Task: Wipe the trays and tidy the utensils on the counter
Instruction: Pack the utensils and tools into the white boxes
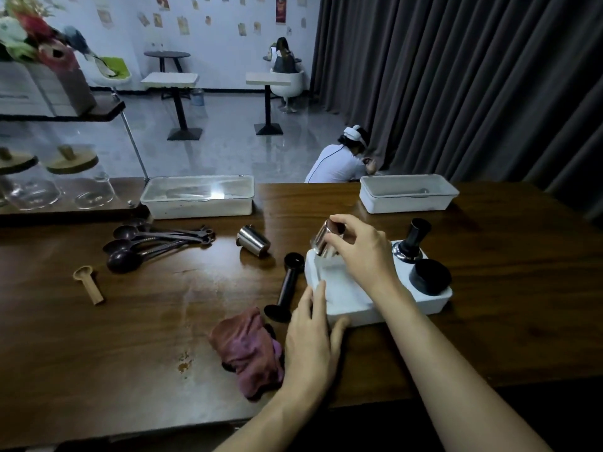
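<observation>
The right hand (362, 252) pinches a tipped shiny cup (324, 241) just over the white tray (434, 300). The left hand (310, 340) presses straight fingers on the tray's near corner, beside the pink cloth (251, 347).

A white tray (437, 301) sat on the counter's near right. Its right side held an upright black tamper (411, 238) and a black ring (430, 280); its left recess lay bare. The right hand (362, 252) pinched a steel cup (324, 240) tilted over that recess. The left hand (313, 334) rested straight-fingered on the tray's near-left corner. Just left of the tray a black dosing tool (285, 288) lay flat, and a second cup (253, 240) lay on its side beyond it. A crumpled purple cloth (251, 350) sat near the front edge. Dark spoons (146, 239) fanned out at left, a wooden scoop (88, 283) nearer. Two white bins (199, 197) (408, 194) stood at the back.
</observation>
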`<state>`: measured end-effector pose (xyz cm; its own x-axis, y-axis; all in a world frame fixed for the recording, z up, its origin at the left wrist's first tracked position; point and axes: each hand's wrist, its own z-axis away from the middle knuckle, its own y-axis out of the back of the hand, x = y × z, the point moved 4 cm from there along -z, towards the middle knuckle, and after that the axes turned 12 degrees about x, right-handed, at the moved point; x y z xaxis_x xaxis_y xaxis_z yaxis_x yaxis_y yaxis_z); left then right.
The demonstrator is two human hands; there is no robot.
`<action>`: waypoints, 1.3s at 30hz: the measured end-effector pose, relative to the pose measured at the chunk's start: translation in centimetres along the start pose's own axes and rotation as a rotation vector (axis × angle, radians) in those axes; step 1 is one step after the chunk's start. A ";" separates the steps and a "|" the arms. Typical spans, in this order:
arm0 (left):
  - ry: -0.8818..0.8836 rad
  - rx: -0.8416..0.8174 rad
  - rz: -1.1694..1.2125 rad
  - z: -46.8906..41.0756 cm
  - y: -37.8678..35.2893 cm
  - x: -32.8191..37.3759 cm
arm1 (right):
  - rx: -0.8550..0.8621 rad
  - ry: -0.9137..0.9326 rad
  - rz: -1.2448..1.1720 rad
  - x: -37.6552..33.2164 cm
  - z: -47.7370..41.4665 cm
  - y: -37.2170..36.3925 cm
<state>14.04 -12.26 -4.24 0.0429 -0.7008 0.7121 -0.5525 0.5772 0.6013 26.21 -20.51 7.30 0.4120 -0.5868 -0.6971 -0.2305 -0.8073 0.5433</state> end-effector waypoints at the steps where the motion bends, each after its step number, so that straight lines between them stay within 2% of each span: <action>1: 0.001 -0.002 -0.003 0.0 0.0 0.0 | 0.018 -0.028 0.026 1.0 0.1 1.0; 4: 0.008 -0.008 -0.013 0.0 -0.1 -0.1 | 0.045 -0.078 0.122 3.5 0.8 2.9; 12: 0.002 -0.015 -0.020 0.1 0.1 0.0 | -0.042 -0.126 0.309 6.4 1.5 1.9; 21: 0.049 -0.008 0.030 -0.1 0.3 0.1 | -0.102 -0.113 0.311 6.5 2.0 1.0; 24: 0.068 0.006 0.079 -0.2 0.4 0.1 | -0.080 -0.100 0.244 6.2 1.8 0.9; 28: 0.128 0.050 0.161 -0.2 0.6 -0.2 | -0.037 0.012 0.097 4.0 0.7 -0.3; 31: 0.197 0.084 0.222 -0.1 1.0 -0.5 | -0.143 0.064 -0.012 2.0 -0.5 -2.9; 39: 0.290 0.126 0.224 -0.2 1.3 -0.7 | -0.508 0.039 -0.075 -1.8 -3.7 -11.6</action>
<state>13.45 -10.95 -3.84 0.1337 -0.4051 0.9044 -0.6718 0.6338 0.3833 31.46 -9.83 3.95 0.4454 -0.5181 -0.7302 0.2542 -0.7088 0.6580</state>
